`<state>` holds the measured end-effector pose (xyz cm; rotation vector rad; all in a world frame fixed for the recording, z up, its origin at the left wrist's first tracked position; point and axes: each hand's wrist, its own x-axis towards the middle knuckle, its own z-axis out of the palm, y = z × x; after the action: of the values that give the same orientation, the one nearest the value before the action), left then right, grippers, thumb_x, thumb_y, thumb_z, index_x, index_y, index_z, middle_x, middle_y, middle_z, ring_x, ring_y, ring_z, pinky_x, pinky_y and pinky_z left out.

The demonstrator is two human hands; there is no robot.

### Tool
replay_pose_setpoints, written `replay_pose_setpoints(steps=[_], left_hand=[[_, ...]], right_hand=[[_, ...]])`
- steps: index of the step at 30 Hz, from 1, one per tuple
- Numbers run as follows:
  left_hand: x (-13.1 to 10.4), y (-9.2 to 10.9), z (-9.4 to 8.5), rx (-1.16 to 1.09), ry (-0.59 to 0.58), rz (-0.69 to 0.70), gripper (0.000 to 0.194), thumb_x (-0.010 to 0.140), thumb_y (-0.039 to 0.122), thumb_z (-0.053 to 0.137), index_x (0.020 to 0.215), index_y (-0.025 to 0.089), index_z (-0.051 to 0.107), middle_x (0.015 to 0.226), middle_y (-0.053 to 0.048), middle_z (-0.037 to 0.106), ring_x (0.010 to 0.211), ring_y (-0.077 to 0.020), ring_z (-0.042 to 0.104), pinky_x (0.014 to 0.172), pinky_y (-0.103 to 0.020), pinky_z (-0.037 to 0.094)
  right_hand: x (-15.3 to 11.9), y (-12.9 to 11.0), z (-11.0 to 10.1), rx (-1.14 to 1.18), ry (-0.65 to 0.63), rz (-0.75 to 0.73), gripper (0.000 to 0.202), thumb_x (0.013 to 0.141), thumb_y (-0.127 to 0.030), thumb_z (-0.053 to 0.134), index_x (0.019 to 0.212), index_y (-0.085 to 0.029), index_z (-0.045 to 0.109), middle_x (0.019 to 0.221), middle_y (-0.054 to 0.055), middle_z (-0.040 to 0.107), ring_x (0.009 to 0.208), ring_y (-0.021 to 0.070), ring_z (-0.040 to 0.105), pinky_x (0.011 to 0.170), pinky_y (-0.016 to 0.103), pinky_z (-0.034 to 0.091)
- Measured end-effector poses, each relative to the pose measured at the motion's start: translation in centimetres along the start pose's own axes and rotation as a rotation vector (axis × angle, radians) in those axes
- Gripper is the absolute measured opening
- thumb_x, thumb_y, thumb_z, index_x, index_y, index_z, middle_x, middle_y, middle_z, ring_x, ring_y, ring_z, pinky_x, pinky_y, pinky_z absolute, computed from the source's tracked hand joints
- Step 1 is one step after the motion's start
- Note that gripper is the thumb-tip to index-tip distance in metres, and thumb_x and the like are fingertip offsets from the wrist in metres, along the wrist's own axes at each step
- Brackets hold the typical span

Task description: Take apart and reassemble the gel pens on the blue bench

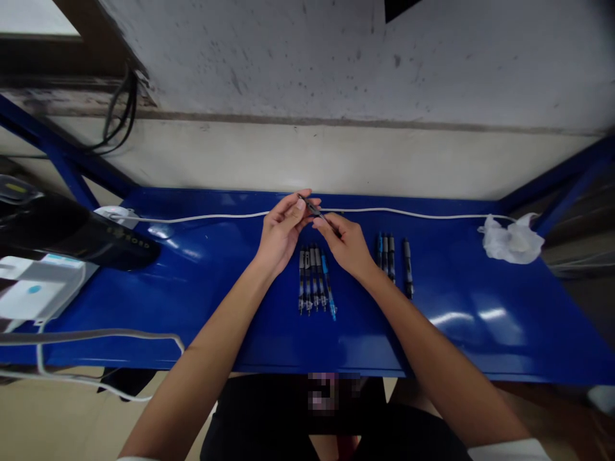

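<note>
Pinching one thin pen (313,209) from both ends, left hand (280,233) and right hand (346,243) fingers closed tight on it, just above the pen row (314,278) on the blue tabletop (456,307).

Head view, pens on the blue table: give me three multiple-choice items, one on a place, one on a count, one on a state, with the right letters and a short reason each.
1. Where does the crumpled white bag lie?
A. far right of the blue table
B. between the hands
C. on the floor

2. How many pens are in the right group?
A. one
B. four
C. nine

3. How is the pen at the hands held?
A. lying untouched
B. in the grip of both hands
C. by the left hand alone

Key: 1 A, it sits by the right frame post. 2 B, three together and one apart. 3 B, the left hand and the right hand both pinch it above the left group.
</note>
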<state>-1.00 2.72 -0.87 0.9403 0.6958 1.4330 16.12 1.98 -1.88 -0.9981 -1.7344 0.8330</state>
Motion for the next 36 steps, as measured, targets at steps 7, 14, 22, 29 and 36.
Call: replay_pose_setpoints(steps=[7, 14, 22, 29, 36], left_hand=[[-0.1, 0.2, -0.2, 0.009, 0.007, -0.023, 0.025, 0.091, 0.040, 0.092, 0.107, 0.022, 0.086, 0.110, -0.008, 0.083, 0.105, -0.0195, 0.079, 0.093, -0.032, 0.062], [-0.1, 0.7, -0.4, 0.009, -0.050, -0.021, 0.024, 0.095, 0.041, 0.088, 0.111, 0.024, 0.084, 0.110, -0.008, 0.083, 0.104, -0.0217, 0.078, 0.088, -0.034, 0.062], [0.2, 1.1, -0.8, -0.066, 0.011, -0.003, 0.043, 0.091, 0.054, 0.091, 0.122, 0.026, 0.084, 0.140, -0.009, 0.080, 0.140, -0.0264, 0.070, 0.117, -0.039, 0.053], [0.9, 1.6, -1.8, -0.159, 0.138, -0.105, 0.054, 0.094, 0.073, 0.077, 0.108, 0.022, 0.084, 0.124, -0.013, 0.083, 0.128, -0.0266, 0.075, 0.109, -0.038, 0.058], [1.1, 1.6, -2.6, -0.205, 0.227, -0.100, 0.049, 0.094, 0.071, 0.076, 0.099, 0.022, 0.082, 0.100, -0.011, 0.082, 0.100, -0.0223, 0.077, 0.090, -0.034, 0.060]], right_hand=[[-0.1, 0.0, -0.1, -0.030, -0.033, -0.008, 0.045, 0.110, -0.063, 0.061, 0.097, -0.023, 0.078, 0.067, -0.004, 0.055, 0.059, 0.0138, 0.044, 0.059, 0.030, 0.033], [0.1, -0.8, 0.0, 0.568, -0.197, 0.290, 0.041, 0.099, -0.064, 0.077, 0.099, -0.023, 0.075, 0.056, -0.012, 0.034, 0.045, 0.0079, 0.026, 0.045, 0.025, 0.024], [1.5, -0.3, -1.3, 0.796, 0.229, 0.313, 0.041, 0.086, -0.055, 0.090, 0.093, -0.027, 0.061, 0.078, -0.004, 0.061, 0.060, 0.0116, 0.047, 0.052, 0.026, 0.041], [2.6, 1.3, -3.8, 0.785, 0.255, 0.204, 0.042, 0.098, -0.065, 0.071, 0.087, -0.029, 0.054, 0.074, -0.003, 0.050, 0.074, 0.0193, 0.057, 0.080, 0.040, 0.057], [1.4, 1.6, -5.0, 1.005, 0.279, 0.259, 0.065, 0.097, -0.068, 0.066, 0.063, -0.029, 0.026, 0.053, -0.010, 0.018, 0.048, 0.0126, 0.009, 0.044, 0.032, 0.024]])
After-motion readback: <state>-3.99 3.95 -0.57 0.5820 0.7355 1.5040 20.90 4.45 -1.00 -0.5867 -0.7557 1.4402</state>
